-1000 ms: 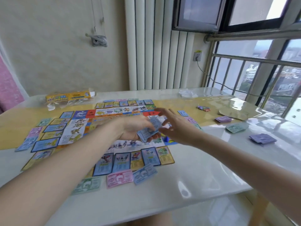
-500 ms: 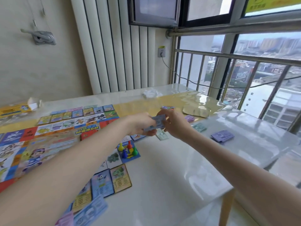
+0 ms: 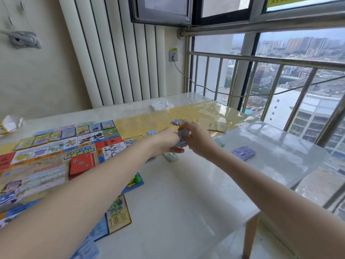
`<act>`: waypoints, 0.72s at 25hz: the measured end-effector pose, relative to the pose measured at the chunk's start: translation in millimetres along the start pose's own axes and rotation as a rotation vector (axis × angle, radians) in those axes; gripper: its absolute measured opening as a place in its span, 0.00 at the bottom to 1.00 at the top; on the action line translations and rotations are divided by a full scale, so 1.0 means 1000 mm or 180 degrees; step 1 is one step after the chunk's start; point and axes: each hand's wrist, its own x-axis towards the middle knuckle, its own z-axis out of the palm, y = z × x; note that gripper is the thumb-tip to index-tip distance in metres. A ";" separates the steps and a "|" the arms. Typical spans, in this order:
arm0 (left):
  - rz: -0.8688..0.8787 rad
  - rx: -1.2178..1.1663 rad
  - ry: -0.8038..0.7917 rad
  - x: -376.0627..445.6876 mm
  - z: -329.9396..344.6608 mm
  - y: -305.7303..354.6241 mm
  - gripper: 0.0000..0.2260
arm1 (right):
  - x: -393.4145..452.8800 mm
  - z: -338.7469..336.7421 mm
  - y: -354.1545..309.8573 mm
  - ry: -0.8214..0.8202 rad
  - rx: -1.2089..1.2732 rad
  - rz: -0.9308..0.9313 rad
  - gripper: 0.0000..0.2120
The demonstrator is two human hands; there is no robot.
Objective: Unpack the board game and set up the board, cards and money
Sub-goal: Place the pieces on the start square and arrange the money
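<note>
Both hands meet at frame centre above the worktop (image 3: 186, 193). Left hand (image 3: 166, 142) grips a stack of grey-blue notes (image 3: 182, 140); right hand (image 3: 196, 139) pinches its top edge, likely peeling one off to deal. Notes look thin and slightly bent. Board (image 3: 56, 159) lies unfolded at left; purple pile (image 3: 243, 152) sits right of centre.

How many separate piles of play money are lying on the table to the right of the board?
3 that I can make out: a purple pile nearest the window, a green pile just under the hands, and a colourful pile beyond them. The hands and arms may hide others.
</note>
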 end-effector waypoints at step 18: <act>0.1370 0.2418 0.0297 0.029 0.070 0.018 0.16 | 0.011 -0.070 0.131 0.0057 -0.0580 0.1847 0.13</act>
